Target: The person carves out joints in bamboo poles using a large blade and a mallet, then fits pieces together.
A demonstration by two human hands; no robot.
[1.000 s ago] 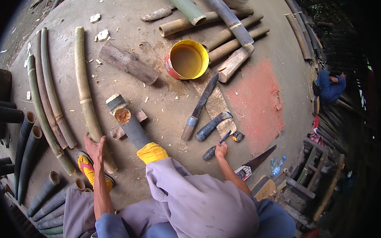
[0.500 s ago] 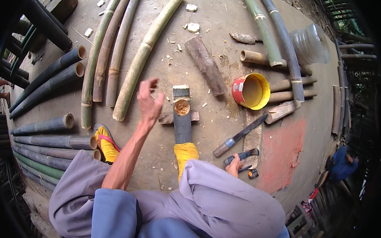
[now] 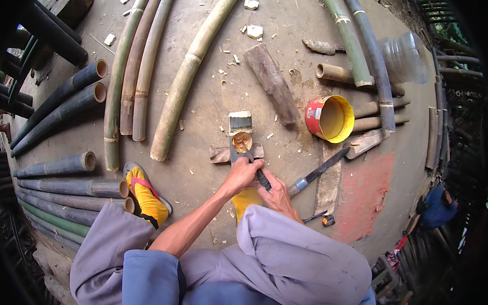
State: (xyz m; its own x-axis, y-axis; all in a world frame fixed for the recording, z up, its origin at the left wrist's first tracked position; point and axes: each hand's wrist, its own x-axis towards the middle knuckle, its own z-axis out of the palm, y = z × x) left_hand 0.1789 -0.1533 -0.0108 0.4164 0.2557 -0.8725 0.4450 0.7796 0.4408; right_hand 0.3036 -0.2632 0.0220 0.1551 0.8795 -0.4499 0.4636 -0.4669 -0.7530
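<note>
- Our right hand (image 3: 278,195) is gripping the dark-handled tool (image 3: 264,181) in the head view, fingers wrapped around its grip.
- Our left hand (image 3: 243,175) is curling in just ahead of it, fingers bent over the dark bamboo piece (image 3: 242,143); we are not managing to tell whether it is holding blade or bamboo.
- That bamboo piece, its pale round cut facing up, is lying straight ahead of us across a wooden block (image 3: 219,155), with yellow cloth (image 3: 248,199) showing beneath our wrists.
- To our right, a long-bladed knife (image 3: 326,166) is resting on the plank (image 3: 327,188), its handle near our right hand; a tape measure (image 3: 328,220) is sitting closer to us.
- Beyond the knife, a red-and-yellow bucket (image 3: 348,116) is holding murky liquid, and a rough log (image 3: 272,86) is lying to its left.
- On our left, a long bamboo pole (image 3: 191,60) is stretching away, while our sandalled foot (image 3: 153,204) is resting near dark bamboo tubes (image 3: 76,184).
</note>
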